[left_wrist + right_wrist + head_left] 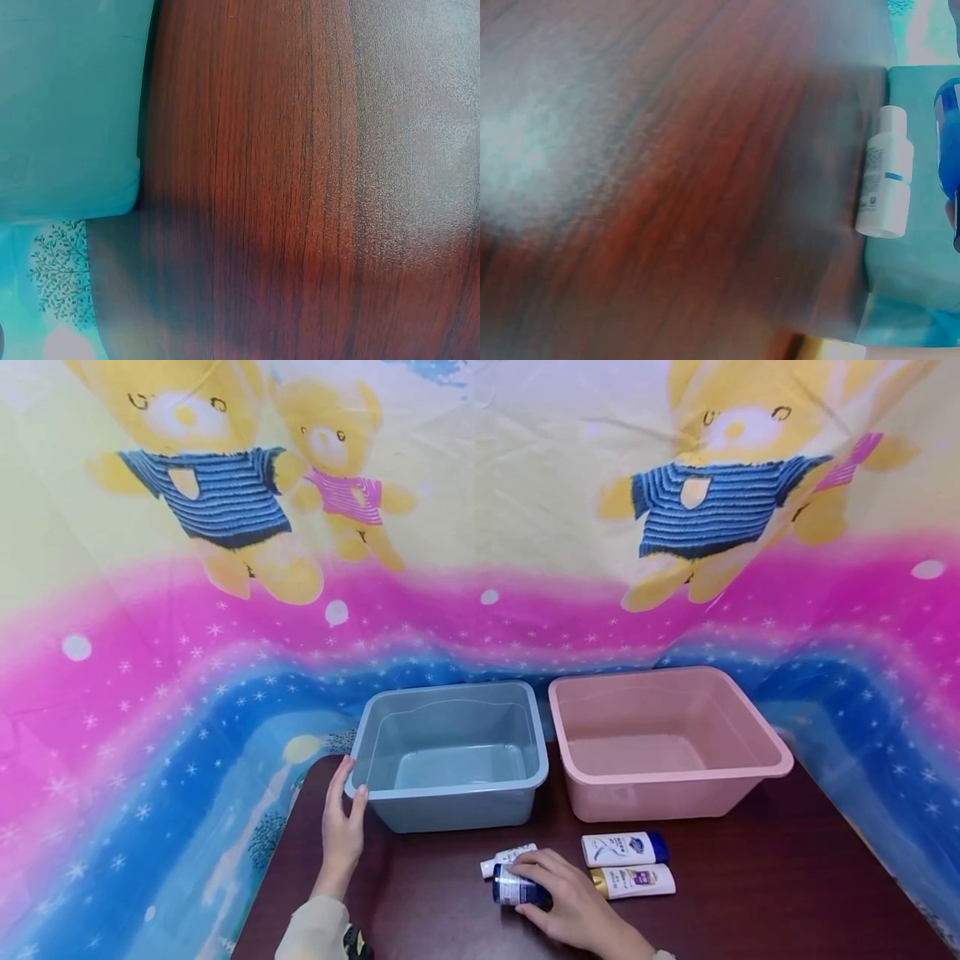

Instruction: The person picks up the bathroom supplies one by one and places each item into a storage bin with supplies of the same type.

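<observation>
My right hand [570, 897] grips a dark blue bottle [512, 887] with a white label, over the front part of the table. In the right wrist view, the blue bottle [948, 139] shows only at the right edge. Just behind it lies a small white bottle [514, 857]; in the right wrist view this white bottle [886, 184] shows a thin blue band. At the left front corner of a blue-grey basin [450, 793], my left hand [342, 827] touches the rim with thumb and extended fingers. The left wrist view shows the basin's side [67, 112], but not the hand.
A pink basin [667, 797] stands right of the blue-grey one. In front of it lie a white bottle with a navy cap [617, 850] and a white bottle with a gold cap [641, 882]. The dark wooden table [787, 877] meets a printed bear cloth [480, 527] behind.
</observation>
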Action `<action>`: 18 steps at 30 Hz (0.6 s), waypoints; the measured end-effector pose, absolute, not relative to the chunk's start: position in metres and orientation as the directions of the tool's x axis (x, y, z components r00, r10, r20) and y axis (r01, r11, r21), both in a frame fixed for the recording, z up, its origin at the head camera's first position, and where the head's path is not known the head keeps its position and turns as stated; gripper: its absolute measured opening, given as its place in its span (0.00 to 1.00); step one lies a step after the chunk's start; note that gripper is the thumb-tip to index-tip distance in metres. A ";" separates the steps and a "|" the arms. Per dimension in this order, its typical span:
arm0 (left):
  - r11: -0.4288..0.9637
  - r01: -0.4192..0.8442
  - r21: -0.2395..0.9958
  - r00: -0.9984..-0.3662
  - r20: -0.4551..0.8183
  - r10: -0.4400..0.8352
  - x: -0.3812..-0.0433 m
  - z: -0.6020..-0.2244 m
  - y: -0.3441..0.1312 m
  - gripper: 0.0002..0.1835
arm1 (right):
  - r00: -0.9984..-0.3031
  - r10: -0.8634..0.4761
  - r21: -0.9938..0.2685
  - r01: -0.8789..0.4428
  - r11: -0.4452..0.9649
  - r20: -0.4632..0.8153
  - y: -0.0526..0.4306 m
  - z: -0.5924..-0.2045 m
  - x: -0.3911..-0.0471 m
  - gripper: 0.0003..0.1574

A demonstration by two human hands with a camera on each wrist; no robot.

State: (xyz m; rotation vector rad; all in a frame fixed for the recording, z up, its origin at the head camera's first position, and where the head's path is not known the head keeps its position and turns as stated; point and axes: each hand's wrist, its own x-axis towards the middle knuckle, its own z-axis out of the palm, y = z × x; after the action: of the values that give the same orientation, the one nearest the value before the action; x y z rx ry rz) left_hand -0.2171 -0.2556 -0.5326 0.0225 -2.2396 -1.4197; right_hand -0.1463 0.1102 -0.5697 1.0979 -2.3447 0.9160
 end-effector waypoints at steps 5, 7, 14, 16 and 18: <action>0.460 0.237 0.856 -0.882 0.388 -0.268 -0.217 -0.533 -0.256 0.28 | -0.622 -0.530 -0.412 -0.782 0.469 0.577 0.109 -0.565 -0.147 0.37; 0.458 0.237 0.857 -0.882 0.387 -0.268 -0.217 -0.533 -0.256 0.28 | -0.613 -0.533 -0.409 -0.789 0.458 0.584 0.109 -0.563 -0.148 0.37; 0.460 0.239 0.855 -0.879 0.392 -0.271 -0.217 -0.532 -0.255 0.28 | -0.538 -0.538 -0.365 -0.841 0.401 0.649 0.105 -0.553 -0.154 0.36; 0.462 0.239 0.854 -0.878 0.394 -0.273 -0.217 -0.531 -0.255 0.28 | -0.524 -0.538 -0.361 -0.850 0.384 0.661 0.103 -0.550 -0.155 0.36; 0.464 0.240 0.853 -0.877 0.395 -0.273 -0.218 -0.531 -0.255 0.28 | -0.514 -0.538 -0.361 -0.856 0.370 0.668 0.101 -0.545 -0.157 0.36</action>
State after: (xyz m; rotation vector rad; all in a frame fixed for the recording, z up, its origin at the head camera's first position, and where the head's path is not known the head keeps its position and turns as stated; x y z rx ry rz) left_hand -0.2177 -0.2549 -0.5310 0.0274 -2.2325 -1.4107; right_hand -0.1567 0.1012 -0.5449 1.2072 -2.1948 0.9682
